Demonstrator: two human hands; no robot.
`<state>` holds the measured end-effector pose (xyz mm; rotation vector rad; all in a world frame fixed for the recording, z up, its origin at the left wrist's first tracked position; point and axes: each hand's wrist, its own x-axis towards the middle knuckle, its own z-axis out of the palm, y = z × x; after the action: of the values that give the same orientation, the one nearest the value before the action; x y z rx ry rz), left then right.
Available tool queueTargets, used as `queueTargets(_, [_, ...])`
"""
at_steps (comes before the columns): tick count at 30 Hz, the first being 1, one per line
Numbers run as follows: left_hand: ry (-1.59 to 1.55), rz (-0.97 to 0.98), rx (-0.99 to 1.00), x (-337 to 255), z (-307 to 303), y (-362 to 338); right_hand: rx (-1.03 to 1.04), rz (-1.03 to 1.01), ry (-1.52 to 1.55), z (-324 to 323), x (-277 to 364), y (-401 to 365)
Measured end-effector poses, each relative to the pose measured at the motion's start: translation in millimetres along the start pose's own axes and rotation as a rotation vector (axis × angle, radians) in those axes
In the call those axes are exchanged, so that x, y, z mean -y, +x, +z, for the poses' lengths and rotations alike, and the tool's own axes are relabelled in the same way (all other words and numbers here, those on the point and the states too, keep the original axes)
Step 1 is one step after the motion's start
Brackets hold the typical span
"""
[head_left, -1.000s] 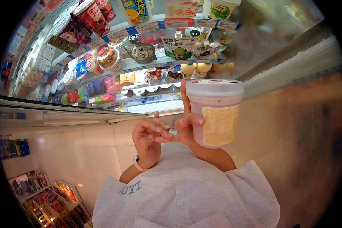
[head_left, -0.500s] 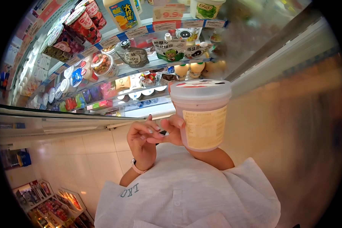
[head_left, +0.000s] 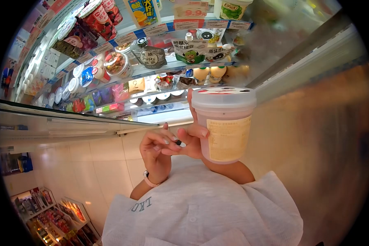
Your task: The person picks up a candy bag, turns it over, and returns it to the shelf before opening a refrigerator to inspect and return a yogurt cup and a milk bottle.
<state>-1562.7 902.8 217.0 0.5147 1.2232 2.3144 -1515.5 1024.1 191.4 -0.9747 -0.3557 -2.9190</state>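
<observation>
My right hand [head_left: 193,137] grips a lidded plastic tub [head_left: 228,106], with the thumb on its near left side and the other fingers mostly hidden behind it. The tub is upright, translucent over pinkish contents, with a pale yellow printed label [head_left: 228,138] towards me. Close beside it on the left is my left hand [head_left: 155,146], its fingers loosely bent and apart, the tips near the base of my right thumb. A small black-and-white spot shows between the two hands; I cannot tell what it is. A watch with a pink strap [head_left: 151,179] is on my left wrist.
Ahead stands a refrigerated display with several shelves. It holds red fruit cups [head_left: 97,19], drink pouches [head_left: 189,52] and a round tub of mixed pieces [head_left: 117,64]. A price sign [head_left: 190,11] hangs at the top. Lower left, beyond the tiled floor [head_left: 86,172], is a goods rack [head_left: 55,217].
The tub and both hands sit slightly further right in the view. The shelves have shifted down and right. My grip on the tub looks the same.
</observation>
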Motion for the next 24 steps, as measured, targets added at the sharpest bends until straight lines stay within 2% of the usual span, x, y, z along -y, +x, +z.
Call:
queueTargets(7, [0.014, 0.045, 0.049, -1, -3, -3, 0.211, 0.029, -0.073, -10, -1, 1])
queueTargets(10, [0.004, 0.036, 0.046, -1, -6, -4, 0.193, 0.033, -0.080, -8, -1, 1])
queueTargets(15, [-0.011, -0.007, 0.022, -2, -6, -6, 0.182, 0.134, 0.099, -4, 3, 18])
queueTargets(17, [-0.024, -0.028, 0.005, -3, -5, -7, 0.254, 0.084, 0.080, -12, 1, 13])
queueTargets(23, [-0.034, -0.017, 0.007, -2, -8, -6, 0.228, 0.093, 0.085, -13, 0, 14])
queueTargets(24, [-0.036, -0.013, 0.008, -1, -8, -6, 0.175, 0.092, 0.105, -11, 0, 13])
